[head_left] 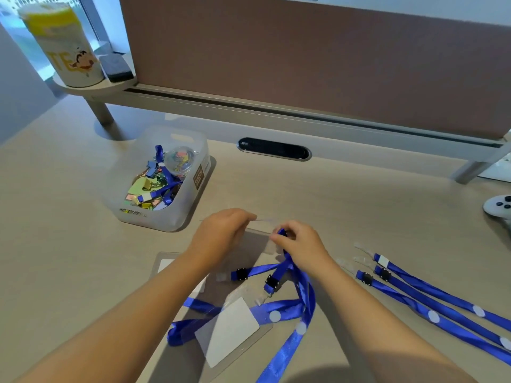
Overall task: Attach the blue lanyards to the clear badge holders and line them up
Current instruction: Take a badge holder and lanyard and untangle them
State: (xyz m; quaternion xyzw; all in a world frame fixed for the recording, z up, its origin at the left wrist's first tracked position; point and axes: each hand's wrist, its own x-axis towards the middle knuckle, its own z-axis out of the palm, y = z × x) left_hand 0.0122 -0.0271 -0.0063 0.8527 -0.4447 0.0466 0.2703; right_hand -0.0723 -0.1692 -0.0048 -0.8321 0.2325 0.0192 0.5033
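My left hand (224,233) pinches the top edge of a clear badge holder (258,240), raised a little off the desk. Just to its right, my right hand (300,246) grips the end of a blue lanyard (302,297) against that holder's top edge. Other blue lanyard straps with black buckles (257,272) lie tangled under my hands. Another clear badge holder with a white card (229,330) rests on them near the front. A third holder (168,265) is partly hidden under my left forearm.
Three blue lanyards (442,302) with clear clips lie side by side at the right. A translucent tub (163,178) of coloured clips and a lanyard stands back left. A white controller (500,205) sits at the right edge. A brown partition (304,59) closes the back.
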